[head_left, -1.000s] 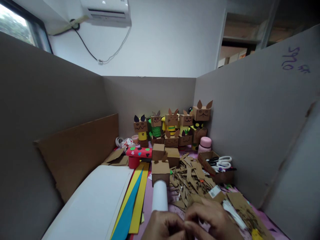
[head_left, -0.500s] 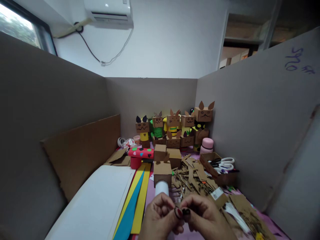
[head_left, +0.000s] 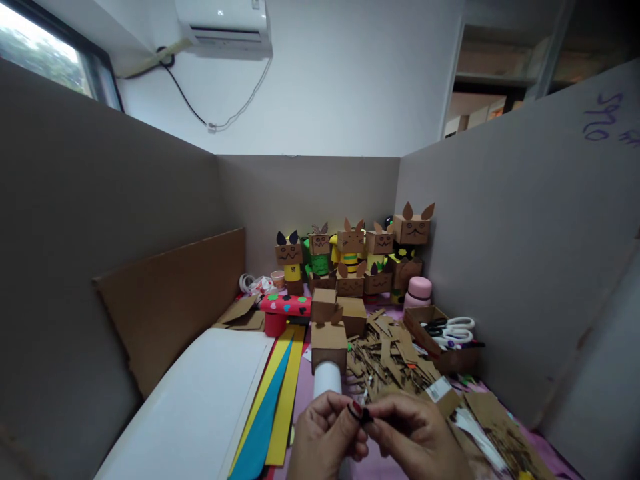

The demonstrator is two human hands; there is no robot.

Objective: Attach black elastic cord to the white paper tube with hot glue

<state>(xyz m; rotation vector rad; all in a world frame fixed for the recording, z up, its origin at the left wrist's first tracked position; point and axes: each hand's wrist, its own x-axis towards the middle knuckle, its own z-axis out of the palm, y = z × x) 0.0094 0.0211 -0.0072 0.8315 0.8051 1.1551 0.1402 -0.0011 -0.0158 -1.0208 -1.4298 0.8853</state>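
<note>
My left hand (head_left: 327,433) and my right hand (head_left: 413,433) meet low in the head view, thumbs and fingertips pinched together. Between the fingertips shows a small black piece (head_left: 367,415), too small to name. Dark red shows at the left thumb's tip. Just beyond the hands stands a white paper tube (head_left: 327,379), its lower part hidden by my left hand. On top of the tube sits a brown cardboard box head (head_left: 329,347) with small ears. Behind it are two plain cardboard boxes (head_left: 353,316).
Cardboard scraps (head_left: 395,353) are heaped to the right. Scissors (head_left: 455,327) lie in an open box (head_left: 463,360) near a pink bottle (head_left: 419,291). White sheets (head_left: 190,407) and coloured paper (head_left: 265,407) lie left. Several cardboard animal figures (head_left: 351,243) stand at the back.
The view has shifted slightly, so everything sits a little farther right. My fingertips have turned slightly against each other and remain pinched together.
</note>
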